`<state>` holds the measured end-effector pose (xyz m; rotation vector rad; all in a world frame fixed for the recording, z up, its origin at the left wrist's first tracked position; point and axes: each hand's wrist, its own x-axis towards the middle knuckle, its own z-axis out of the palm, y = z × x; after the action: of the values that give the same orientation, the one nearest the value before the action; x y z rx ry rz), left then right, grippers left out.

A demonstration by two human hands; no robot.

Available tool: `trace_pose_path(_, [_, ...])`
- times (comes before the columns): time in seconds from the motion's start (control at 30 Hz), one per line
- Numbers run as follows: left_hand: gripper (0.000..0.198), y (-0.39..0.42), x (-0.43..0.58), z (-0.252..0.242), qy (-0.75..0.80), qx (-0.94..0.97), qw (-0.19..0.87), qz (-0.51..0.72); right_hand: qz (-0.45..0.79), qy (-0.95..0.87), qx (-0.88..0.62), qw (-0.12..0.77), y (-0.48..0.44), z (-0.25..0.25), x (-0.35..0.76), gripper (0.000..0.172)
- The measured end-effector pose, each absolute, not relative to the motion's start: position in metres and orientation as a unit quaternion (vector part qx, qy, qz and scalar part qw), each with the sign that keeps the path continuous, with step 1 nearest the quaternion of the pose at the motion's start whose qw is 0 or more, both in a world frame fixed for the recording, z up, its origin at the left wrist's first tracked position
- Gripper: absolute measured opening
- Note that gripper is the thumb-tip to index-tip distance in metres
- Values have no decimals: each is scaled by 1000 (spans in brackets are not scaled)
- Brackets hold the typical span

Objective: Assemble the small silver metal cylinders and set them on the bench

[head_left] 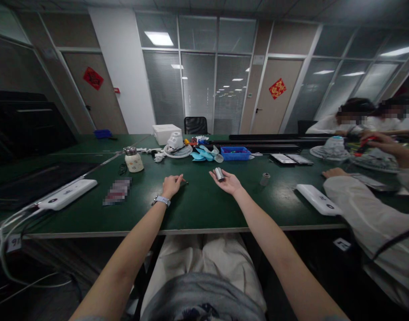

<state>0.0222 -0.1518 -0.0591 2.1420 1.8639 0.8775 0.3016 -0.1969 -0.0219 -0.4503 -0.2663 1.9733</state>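
My right hand (230, 183) is turned palm up over the green table, its fingers curled around a short silver metal cylinder (219, 174). A similar metal cylinder (265, 179) stands on the tabletop further right, apart from the hand. My left hand (172, 186), with a watch on its wrist, rests near the table with the fingers closed in a pinch. A small dark, thin piece (185, 183) shows beside its fingertips; its kind is too small to tell.
Across the back are a white fan part (177, 150), light-blue fan blades (204, 154) and a blue basket (235, 154). A jar (133, 160) stands left. White power banks (69, 194) lie at both sides. At right, a co-worker's sleeve (365, 218) reaches over the table.
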Motion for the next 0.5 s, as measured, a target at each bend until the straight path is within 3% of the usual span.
trace_pose_path(0.5, [52, -158, 25, -55, 625, 712, 98, 306, 787, -268, -187, 522, -211, -16, 296, 31])
